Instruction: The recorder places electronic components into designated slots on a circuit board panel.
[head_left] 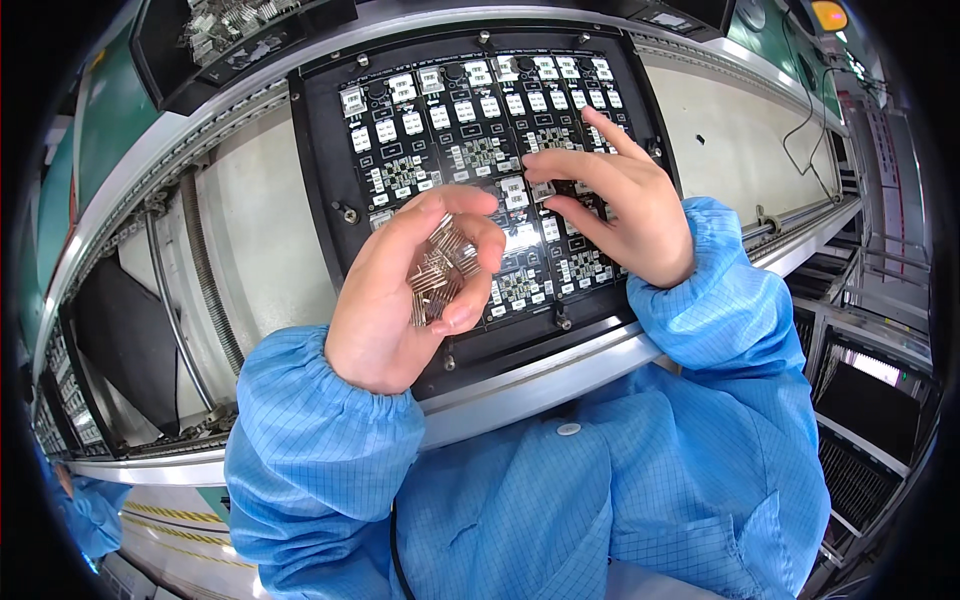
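Note:
My left hand (385, 285) is cupped over the lower left of a black tray of circuit boards. Its curled fingers hold a cluster of small metal pin connectors (437, 272). Above the middle of the boards (478, 155) is my right hand (635, 205). Its thumb and index finger are on either side of a small silvery connector (543, 190) at board level and seem to grip it; their exact contact is hard to see. The other fingers reach toward the upper right. White connectors (462, 111) stand in rows across the far part of the boards. My hands hide some of the near boards.
The black tray (325, 190) has screw posts along its rim and rests on a conveyor with metal rails (540, 375). A black bin of metal parts (225, 35) stands at the far left. Racks (870, 400) are at right; another person's blue sleeve (95, 515) shows at lower left.

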